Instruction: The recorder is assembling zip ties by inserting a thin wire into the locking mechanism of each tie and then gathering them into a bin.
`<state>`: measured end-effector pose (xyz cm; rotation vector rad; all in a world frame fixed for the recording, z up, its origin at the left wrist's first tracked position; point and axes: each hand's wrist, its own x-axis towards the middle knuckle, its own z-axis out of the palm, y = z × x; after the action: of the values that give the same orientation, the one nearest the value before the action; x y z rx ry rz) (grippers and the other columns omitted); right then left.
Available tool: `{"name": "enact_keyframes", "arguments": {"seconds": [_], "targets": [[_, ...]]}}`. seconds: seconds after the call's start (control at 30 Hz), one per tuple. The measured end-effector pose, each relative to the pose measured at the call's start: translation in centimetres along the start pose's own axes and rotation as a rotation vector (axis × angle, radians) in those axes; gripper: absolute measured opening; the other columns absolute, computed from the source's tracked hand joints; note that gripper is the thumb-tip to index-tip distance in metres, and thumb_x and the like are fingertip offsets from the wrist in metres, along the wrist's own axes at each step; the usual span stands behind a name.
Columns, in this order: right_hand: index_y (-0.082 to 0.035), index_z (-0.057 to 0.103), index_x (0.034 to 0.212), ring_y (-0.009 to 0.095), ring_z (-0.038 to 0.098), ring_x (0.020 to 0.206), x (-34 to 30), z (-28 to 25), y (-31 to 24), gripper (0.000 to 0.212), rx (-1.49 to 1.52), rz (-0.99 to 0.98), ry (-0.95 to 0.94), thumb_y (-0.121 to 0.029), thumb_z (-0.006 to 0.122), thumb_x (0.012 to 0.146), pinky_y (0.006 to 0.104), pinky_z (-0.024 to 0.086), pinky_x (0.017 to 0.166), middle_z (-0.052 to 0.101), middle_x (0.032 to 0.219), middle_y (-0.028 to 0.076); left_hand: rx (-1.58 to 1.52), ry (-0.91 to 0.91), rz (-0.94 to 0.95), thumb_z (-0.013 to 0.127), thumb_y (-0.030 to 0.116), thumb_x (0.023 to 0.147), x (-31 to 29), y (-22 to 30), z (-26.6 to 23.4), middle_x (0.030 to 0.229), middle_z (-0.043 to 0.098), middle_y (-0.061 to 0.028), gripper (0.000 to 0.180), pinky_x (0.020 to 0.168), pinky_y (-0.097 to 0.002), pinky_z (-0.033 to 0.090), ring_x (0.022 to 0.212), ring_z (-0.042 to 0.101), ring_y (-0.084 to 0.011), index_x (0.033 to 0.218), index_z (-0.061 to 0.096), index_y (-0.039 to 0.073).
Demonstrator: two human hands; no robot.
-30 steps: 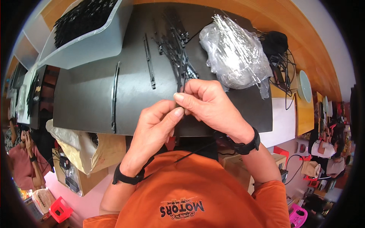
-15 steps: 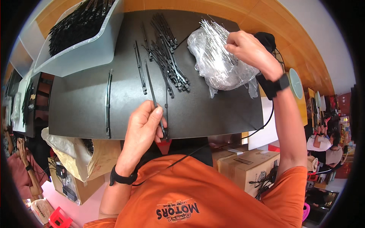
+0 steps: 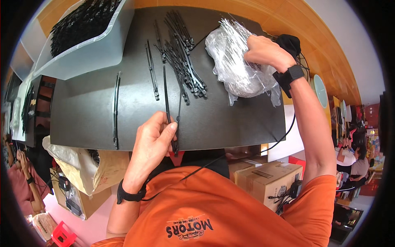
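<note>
My left hand pinches a slim black strip near its lower end, at the table's front edge. The strip points up and away over the dark tabletop. Another thin black piece runs beside it; whether my fingers hold this too is unclear. My right hand is closed against a bundle of thin silver strips in a clear plastic bag. What lies between its fingertips is hidden. Beyond my left hand lies a pile of black jointed strips, and several more lie to its left.
A translucent bin full of black strips stands at the back left. A lone black strip lies on the dark table. Below the front edge are an open sack and a cardboard box. A black cable hangs at right.
The black strip in my left hand has swung from leaning left to nearly upright. My right hand has shifted slightly along the silver bundle, its wrist moving a little left and away.
</note>
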<state>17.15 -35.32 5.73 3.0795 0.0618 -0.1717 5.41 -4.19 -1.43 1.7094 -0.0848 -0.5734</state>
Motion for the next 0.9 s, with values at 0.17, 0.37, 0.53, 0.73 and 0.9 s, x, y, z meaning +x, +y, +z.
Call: {"name": "enact_keyframes", "arguments": {"seconds": [0.17, 0.37, 0.53, 0.73, 0.9], "targets": [[0.010, 0.050, 0.069, 0.028, 0.050, 0.053, 0.2, -0.9, 1.0, 0.022, 0.080, 0.026, -0.030, -0.012, 0.052, 0.067, 0.0392, 0.042, 0.054, 0.052, 0.060, 0.021, 0.048, 0.053, -0.009, 0.054, 0.013, 0.090, 0.1, 0.5, 0.1, 0.061, 0.056, -0.0057, 0.017, 0.045, -0.0255, 0.040, 0.049, 0.049, -0.0092, 0.080, 0.050, -0.001], [0.005, 0.050, 0.066, 0.014, 0.041, 0.050, -0.4, -1.0, 1.8, 0.018, 0.353, 0.105, -0.030, -0.012, 0.051, 0.069, 0.0328, 0.033, 0.047, 0.045, 0.055, 0.007, 0.173, 0.067, 0.014, 0.054, 0.013, 0.090, 0.2, 0.1, 0.0, 0.061, 0.053, -0.0032, 0.015, 0.043, -0.0239, 0.038, 0.048, 0.047, -0.0074, 0.082, 0.052, 0.000], [0.006, 0.054, 0.071, 0.017, 0.046, 0.053, -1.3, -1.6, 0.9, 0.018, 0.313, -0.015, 0.056, -0.012, 0.051, 0.071, 0.0326, 0.038, 0.051, 0.047, 0.057, 0.010, 0.171, 0.048, -0.007, 0.054, 0.015, 0.092, 0.2, 0.0, -0.1, 0.064, 0.054, -0.0007, 0.015, 0.041, -0.0204, 0.038, 0.049, 0.046, -0.0050, 0.086, 0.055, 0.002], [0.004, 0.062, 0.079, 0.015, 0.052, 0.059, -1.1, -1.8, 1.8, 0.021, 0.524, -0.019, 0.213, -0.015, 0.054, 0.076, 0.0308, 0.042, 0.055, 0.055, 0.061, 0.009, 0.275, 0.059, 0.039, 0.055, 0.015, 0.091, 0.0, 0.1, 0.0, 0.064, 0.053, -0.0006, 0.015, 0.042, -0.0204, 0.038, 0.050, 0.047, -0.0047, 0.085, 0.055, 0.001], [-0.007, 0.061, 0.079, 0.001, 0.044, 0.052, -2.1, -2.0, 3.2, 0.020, 0.905, 0.039, 0.269, -0.024, 0.060, 0.088, 0.0159, 0.032, 0.044, 0.054, 0.065, -0.004, 0.157, 0.123, 0.042, 0.057, 0.012, 0.089, -0.4, 0.9, 0.5, 0.057, 0.049, -0.0027, 0.017, 0.045, -0.0262, 0.038, 0.049, 0.046, -0.0080, 0.080, 0.051, -0.001]]}}
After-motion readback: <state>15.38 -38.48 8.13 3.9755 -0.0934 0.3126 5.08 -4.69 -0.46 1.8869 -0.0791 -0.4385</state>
